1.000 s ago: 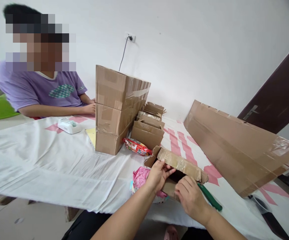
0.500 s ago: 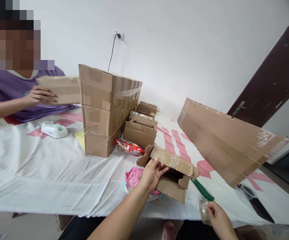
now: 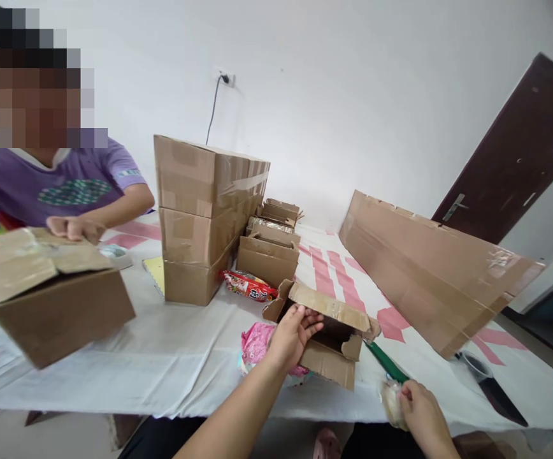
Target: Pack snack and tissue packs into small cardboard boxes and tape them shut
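An open cardboard box (image 3: 327, 377) lies in front of me with its flaps apart and a dark inside. My left hand (image 3: 292, 335) is closed on its upper flap (image 3: 334, 305), fingers curled under the edge. Between the fingertips of my right hand (image 3: 423, 408) is a crumpled wad of clear tape (image 3: 392, 403), at the table's front edge. Just behind that wad lies a green-handled tool (image 3: 387, 362), partly covered by the box. A pink plastic packet (image 3: 255, 341) sits left of the box, partly behind my left forearm. Beyond it rests a red snack packet (image 3: 250, 285).
Taped cartons (image 3: 188, 236) are stacked left of centre, with open boxes (image 3: 267, 258) beside them. A large cardboard panel (image 3: 439, 268) stands at the right, near a tape roll (image 3: 476, 364). At the left, a co-worker (image 3: 76, 185) handles another box (image 3: 66, 312).
The co-worker's box has come from beside the stack toward the table's front left, now showing its flapped top. My hands, the open box and the tape wad have hardly moved.
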Action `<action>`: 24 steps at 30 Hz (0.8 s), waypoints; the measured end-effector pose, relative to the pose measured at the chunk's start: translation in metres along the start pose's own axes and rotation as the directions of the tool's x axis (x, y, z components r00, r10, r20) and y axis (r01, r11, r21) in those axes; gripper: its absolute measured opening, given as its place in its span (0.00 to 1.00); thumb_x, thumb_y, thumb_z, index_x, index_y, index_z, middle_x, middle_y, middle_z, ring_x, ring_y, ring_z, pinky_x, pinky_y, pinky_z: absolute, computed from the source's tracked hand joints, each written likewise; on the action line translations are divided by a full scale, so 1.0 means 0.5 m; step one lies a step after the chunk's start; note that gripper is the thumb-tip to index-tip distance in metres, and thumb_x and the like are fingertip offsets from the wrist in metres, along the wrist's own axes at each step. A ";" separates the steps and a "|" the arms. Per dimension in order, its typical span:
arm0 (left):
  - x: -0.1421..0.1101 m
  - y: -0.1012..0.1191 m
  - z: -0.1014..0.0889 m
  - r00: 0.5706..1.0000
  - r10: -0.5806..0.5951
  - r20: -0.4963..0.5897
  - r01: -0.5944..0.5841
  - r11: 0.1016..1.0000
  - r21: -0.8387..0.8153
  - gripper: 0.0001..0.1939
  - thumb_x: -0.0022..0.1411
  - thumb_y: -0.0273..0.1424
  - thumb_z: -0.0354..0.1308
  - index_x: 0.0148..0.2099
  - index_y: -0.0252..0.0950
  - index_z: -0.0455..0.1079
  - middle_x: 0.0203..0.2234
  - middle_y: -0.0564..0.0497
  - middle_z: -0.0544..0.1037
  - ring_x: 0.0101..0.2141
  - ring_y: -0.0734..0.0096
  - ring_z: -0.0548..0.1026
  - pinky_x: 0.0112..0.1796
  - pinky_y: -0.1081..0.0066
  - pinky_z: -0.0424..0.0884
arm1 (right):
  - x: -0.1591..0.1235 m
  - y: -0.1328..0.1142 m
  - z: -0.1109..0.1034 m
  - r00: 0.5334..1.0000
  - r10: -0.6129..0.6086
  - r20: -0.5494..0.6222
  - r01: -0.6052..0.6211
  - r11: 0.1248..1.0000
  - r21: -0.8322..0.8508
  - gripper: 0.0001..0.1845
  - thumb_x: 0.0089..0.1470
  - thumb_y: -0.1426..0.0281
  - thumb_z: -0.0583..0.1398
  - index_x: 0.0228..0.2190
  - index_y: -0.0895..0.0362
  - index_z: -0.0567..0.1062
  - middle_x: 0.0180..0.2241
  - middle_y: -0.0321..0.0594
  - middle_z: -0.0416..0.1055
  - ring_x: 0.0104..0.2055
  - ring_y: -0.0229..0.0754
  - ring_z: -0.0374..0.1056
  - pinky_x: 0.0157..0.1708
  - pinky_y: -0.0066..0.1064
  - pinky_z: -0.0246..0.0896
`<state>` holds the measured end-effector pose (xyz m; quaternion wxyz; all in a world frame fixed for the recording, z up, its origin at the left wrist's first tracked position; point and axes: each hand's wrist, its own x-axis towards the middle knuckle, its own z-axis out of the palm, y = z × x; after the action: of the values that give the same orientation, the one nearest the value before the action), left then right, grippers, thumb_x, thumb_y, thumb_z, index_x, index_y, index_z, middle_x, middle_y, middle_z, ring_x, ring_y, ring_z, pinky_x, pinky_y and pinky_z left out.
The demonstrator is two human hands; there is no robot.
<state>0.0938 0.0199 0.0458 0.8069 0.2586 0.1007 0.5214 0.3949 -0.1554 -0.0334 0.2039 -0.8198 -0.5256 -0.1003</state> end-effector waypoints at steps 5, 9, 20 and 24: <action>-0.038 0.001 0.015 0.995 0.083 0.049 -0.092 0.968 0.232 0.25 0.50 0.27 0.69 0.51 0.37 0.69 0.48 0.41 0.72 0.41 0.60 0.76 0.40 0.65 0.71 | 0.009 -0.047 0.017 0.960 -0.192 -0.202 0.217 0.970 0.108 0.13 0.54 0.60 0.54 0.35 0.53 0.72 0.37 0.46 0.74 0.41 0.53 0.69 0.44 0.47 0.64; -0.067 0.052 0.026 0.952 0.276 0.130 -0.304 0.823 0.479 0.29 0.47 0.21 0.68 0.53 0.39 0.72 0.54 0.42 0.70 0.51 0.56 0.70 0.51 0.66 0.65 | 0.023 -0.101 0.051 0.940 -0.317 -0.123 0.336 0.925 0.178 0.30 0.49 0.61 0.60 0.53 0.57 0.64 0.52 0.51 0.68 0.55 0.55 0.65 0.52 0.49 0.62; -0.014 0.254 -0.132 0.916 0.393 -0.080 -0.144 0.508 0.849 0.08 0.47 0.31 0.68 0.34 0.40 0.78 0.34 0.47 0.80 0.43 0.53 0.73 0.51 0.60 0.65 | 0.097 -0.209 0.100 0.963 -0.249 -0.098 0.262 0.802 0.537 0.32 0.47 0.64 0.57 0.55 0.57 0.65 0.51 0.51 0.70 0.54 0.53 0.67 0.53 0.47 0.63; 0.010 0.227 -0.160 0.982 0.177 -0.060 -0.069 0.642 0.764 0.11 0.52 0.39 0.65 0.37 0.39 0.79 0.40 0.44 0.81 0.48 0.51 0.74 0.52 0.57 0.65 | 0.138 -0.232 0.084 0.981 -0.189 -0.029 0.165 0.759 0.630 0.24 0.53 0.60 0.53 0.49 0.56 0.70 0.48 0.49 0.73 0.51 0.51 0.69 0.51 0.45 0.64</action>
<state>-0.0283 0.0858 0.0378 0.5793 0.5438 0.3435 0.5007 0.3175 -0.0378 -0.0183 0.4459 -0.6528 -0.6075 0.0770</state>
